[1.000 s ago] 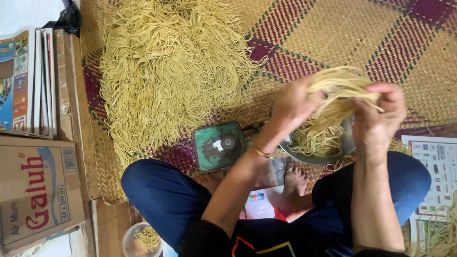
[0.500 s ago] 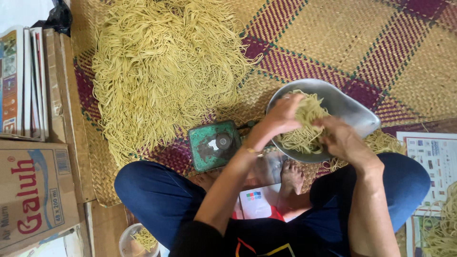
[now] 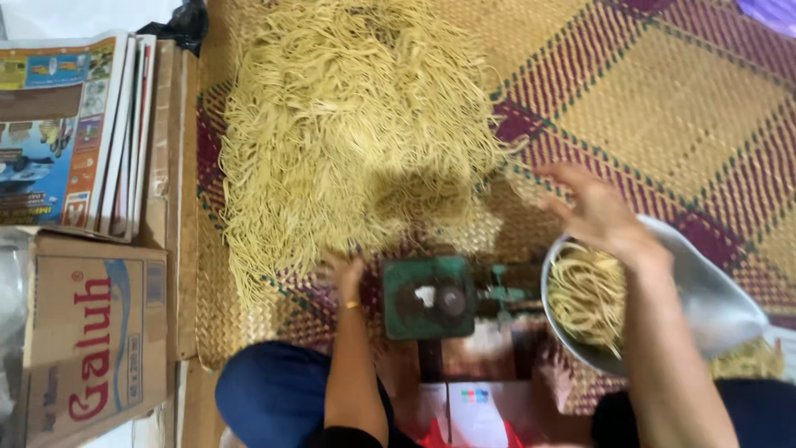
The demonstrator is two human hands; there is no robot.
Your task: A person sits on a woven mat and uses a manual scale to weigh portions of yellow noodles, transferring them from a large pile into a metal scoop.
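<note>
Woven mat [image 3: 680,108], left hand [image 3: 344,274] seemingly at noodles [image 3: 348,133]

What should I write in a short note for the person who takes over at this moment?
Left hand: open, reaching into the edge of the big noodle pile on the woven mat.
Right hand: open, empty, above the metal scoop pan.
Done: one portion of noodles lies in the pan.
Green scale sits between the knees.
Left: most of the pile is not portioned.

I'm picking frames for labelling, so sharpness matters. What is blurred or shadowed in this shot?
Head view: the right hand is smeared by motion, the left hand soft; a shadow darkens the noodle pile near its lower edge; the scale and pan are fairly clear.
</note>
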